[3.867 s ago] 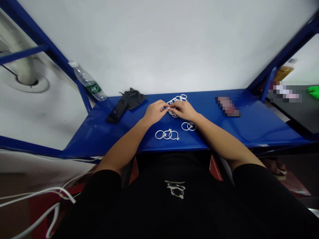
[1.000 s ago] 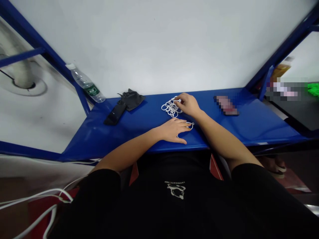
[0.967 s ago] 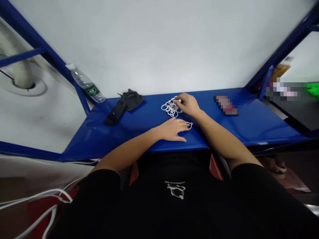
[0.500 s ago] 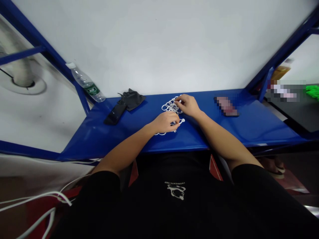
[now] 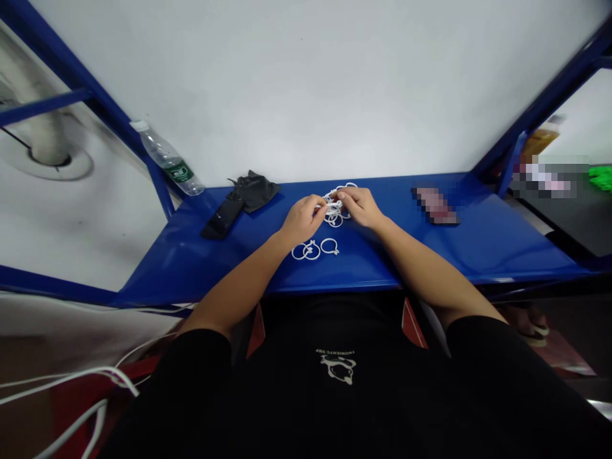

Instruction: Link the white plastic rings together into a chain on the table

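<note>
Both my hands meet over a small heap of white plastic rings [image 5: 335, 213] on the blue shelf [image 5: 430, 252]. My left hand [image 5: 302, 220] is closed, its fingertips pinching a white ring at the heap's left side. My right hand [image 5: 359, 207] is closed too, pinching a ring from the right, so the two hands nearly touch. Nearer to me lie linked white rings [image 5: 306, 251] and one single ring [image 5: 329, 246], untouched. Part of the heap is hidden under my fingers.
A black phone-like object [image 5: 220, 220] and a crumpled black cloth [image 5: 253, 189] lie at the shelf's back left. A clear water bottle [image 5: 168, 158] leans against the blue frame post. A blurred-out item [image 5: 436, 204] lies at the right. White cables [image 5: 86, 382] hang at lower left.
My left hand left the near rings at the shelf's front and rose to the heap, meeting my right hand. The near rings now lie uncovered, shifted a little left.
</note>
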`<action>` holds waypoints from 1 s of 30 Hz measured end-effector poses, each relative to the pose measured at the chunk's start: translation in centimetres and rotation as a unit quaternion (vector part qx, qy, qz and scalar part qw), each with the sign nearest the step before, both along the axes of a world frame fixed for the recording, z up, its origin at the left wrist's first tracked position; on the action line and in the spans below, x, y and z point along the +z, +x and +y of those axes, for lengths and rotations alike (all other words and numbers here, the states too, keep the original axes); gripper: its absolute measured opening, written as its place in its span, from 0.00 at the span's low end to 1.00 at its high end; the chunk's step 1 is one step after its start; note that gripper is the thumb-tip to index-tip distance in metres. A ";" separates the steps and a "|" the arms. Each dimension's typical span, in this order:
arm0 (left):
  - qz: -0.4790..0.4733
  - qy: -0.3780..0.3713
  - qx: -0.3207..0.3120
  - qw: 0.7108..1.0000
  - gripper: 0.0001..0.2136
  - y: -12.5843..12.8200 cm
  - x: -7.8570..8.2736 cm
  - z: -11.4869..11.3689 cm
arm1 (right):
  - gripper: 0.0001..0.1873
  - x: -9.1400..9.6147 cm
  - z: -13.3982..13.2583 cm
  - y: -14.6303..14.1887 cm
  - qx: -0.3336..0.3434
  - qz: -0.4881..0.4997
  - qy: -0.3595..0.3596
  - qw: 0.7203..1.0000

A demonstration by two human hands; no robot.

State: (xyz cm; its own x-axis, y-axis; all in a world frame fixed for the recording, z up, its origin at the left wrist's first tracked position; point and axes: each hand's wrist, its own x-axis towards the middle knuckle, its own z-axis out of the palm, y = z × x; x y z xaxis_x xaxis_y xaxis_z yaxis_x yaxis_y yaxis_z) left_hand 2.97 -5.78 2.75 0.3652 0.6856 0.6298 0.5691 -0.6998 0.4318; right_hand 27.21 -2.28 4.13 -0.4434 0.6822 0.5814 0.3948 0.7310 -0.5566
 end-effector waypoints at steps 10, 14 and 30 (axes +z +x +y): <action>-0.040 -0.042 0.077 0.995 0.09 -0.6 -0.4 1.3 | 0.29 0.1 -0.9 -0.6 0.012 -0.034 0.039 0.999; -0.031 -0.046 0.071 0.996 0.09 -0.7 -0.7 1.5 | 0.23 0.1 -1.0 -0.8 -0.008 -0.053 0.031 0.998; -0.023 -0.009 0.034 0.999 0.09 -0.6 -0.2 1.1 | 0.18 -0.6 -0.5 -1.0 0.000 -0.085 0.053 0.995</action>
